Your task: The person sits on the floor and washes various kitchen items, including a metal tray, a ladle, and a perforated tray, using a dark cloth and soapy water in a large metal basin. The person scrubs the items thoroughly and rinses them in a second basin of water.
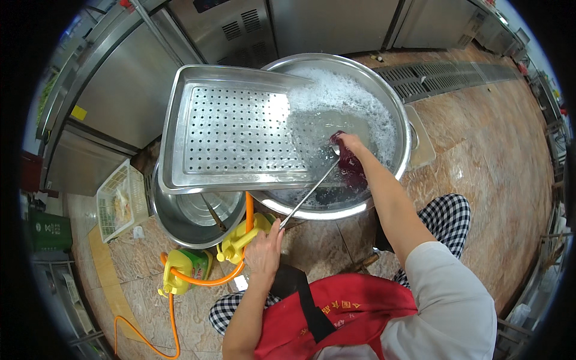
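My left hand [263, 252] grips the end of a long metal ladle [311, 192], whose handle slants up over the rim of a large round steel basin [400, 103]. At the ladle's head my right hand [352, 143] holds a wet dark red cloth [352, 168] against the metal. Part of the cloth hangs into the soapy water [355, 96], and the fingers are partly hidden by it. A perforated steel tray [238, 130] lies tilted, its right end under the water and its left end beyond the basin.
A steel pot [173, 216] with a utensil inside stands below the tray's left end. Two yellow-capped jugs [245, 240] and an orange hose [202, 282] are on the tiled floor. A white plastic basket [123, 202] stands left, a floor drain grate [432, 76] far right, and steel cabinets [333, 27] behind.
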`<control>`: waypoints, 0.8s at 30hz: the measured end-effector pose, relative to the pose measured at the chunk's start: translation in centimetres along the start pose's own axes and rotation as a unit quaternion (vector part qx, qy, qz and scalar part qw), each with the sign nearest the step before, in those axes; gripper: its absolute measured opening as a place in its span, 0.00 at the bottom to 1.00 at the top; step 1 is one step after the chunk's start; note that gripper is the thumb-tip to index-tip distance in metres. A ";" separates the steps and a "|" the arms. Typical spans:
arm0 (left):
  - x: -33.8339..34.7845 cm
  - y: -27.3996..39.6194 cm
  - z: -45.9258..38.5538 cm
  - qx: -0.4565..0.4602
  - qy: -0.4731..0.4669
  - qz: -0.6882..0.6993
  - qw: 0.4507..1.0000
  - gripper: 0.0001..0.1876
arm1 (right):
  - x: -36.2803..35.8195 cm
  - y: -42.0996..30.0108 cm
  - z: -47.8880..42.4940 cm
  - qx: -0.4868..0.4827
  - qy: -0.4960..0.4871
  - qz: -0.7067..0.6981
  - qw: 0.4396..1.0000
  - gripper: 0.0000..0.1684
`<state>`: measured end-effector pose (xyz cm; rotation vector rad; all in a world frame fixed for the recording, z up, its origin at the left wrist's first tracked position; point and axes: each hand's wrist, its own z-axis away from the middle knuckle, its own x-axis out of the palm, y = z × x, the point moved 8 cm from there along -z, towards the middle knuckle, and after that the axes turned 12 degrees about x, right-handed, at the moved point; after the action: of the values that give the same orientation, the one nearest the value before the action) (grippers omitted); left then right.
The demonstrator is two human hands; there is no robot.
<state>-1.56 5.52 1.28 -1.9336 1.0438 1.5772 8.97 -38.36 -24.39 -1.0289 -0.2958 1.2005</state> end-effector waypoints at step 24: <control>1.1 -2.6 0.5 -0.037 -0.022 -0.020 0.999 0.15 | 9.1 -12.9 8.0 -0.126 -0.020 0.311 0.942 0.25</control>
<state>0.21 7.21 -0.22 -1.9470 0.9362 1.6487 15.04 -26.47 -12.81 -1.3802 -0.1588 1.7877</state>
